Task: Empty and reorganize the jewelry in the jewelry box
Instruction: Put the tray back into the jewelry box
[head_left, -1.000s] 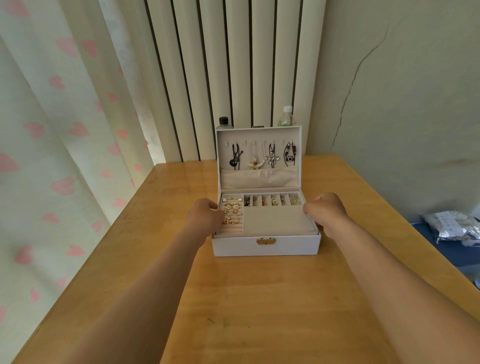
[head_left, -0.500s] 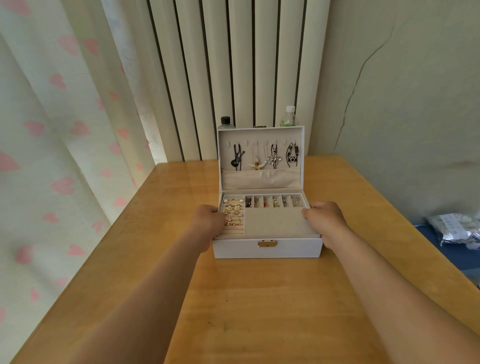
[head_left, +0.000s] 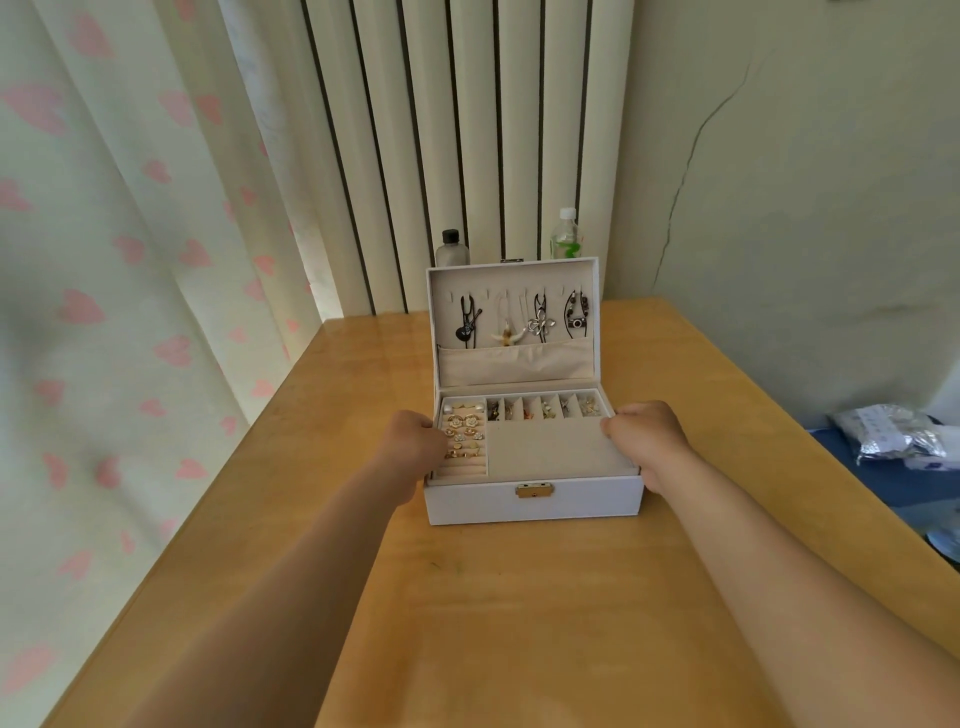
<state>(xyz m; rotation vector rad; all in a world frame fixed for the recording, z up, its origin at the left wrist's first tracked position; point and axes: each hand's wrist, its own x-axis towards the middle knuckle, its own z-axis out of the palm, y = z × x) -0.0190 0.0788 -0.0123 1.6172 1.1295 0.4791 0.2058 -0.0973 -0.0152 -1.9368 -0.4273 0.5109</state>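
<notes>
jewelry box (head_left: 534, 501) open, hands (head_left: 415, 447) gripping tray (head_left: 550, 448) edges

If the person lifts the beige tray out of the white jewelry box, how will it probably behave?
The beige inner tray looks stiff, so it probably lifts flat between the left hand and right hand. The gold rings in its left slots may slip if it tilts. It is likely light.

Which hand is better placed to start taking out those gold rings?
Probably the left hand: it sits at the left edge of the tray, touching the ring rolls where the gold rings lie. The right hand grips the tray's opposite edge, across the empty flat section.
</notes>
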